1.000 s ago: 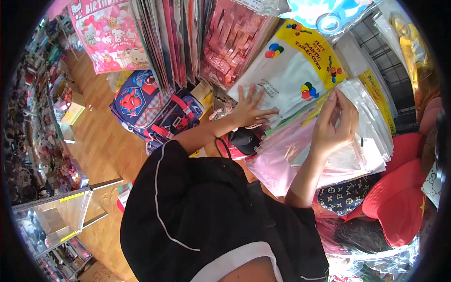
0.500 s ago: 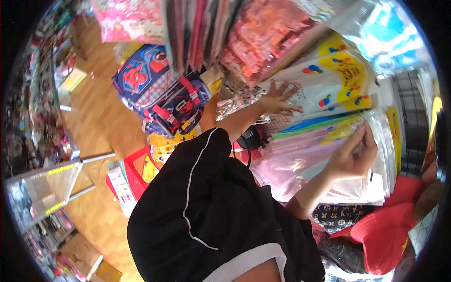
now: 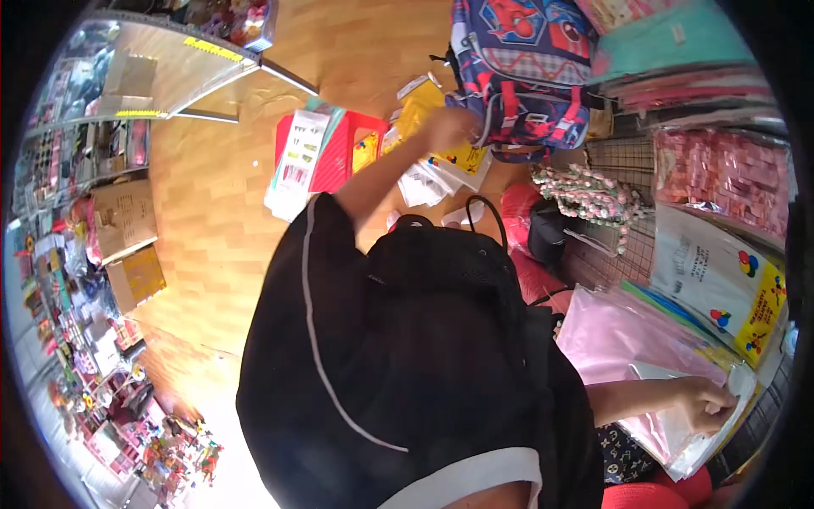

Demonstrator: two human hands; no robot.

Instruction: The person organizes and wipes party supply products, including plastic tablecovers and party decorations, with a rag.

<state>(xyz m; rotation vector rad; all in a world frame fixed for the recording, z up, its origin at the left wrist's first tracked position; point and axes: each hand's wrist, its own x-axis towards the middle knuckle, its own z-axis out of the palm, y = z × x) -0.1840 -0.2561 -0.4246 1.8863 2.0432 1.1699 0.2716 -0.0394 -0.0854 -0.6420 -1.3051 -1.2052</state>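
Shop floor and hanging packets, with the hands set well apart

Wooden flooring fills the centre and left of the view; a wire grid stands at the right, with packaged goods hanging in front of it. A dark blue backpack is at the upper right. Below it, along the grid, come a batch of pink packets and, just beside these, a white tablecover packet with a yellow header. On the floor lie a red plastic item and, near it, a small pile of white packets, one with a similar yellow header.

Compared with the earlier views, the left hand has left the tablecover packet, where its fingers were spread, and is now over the floor pile, near the backpack. It is blurred: neither its finger position nor any contact can be told. The right hand has stayed at the clear-white packets, its fingers bent close together by their edge; whether they pinch one cannot be told. Handling is thus divided between the hanging batch and the floor pile.
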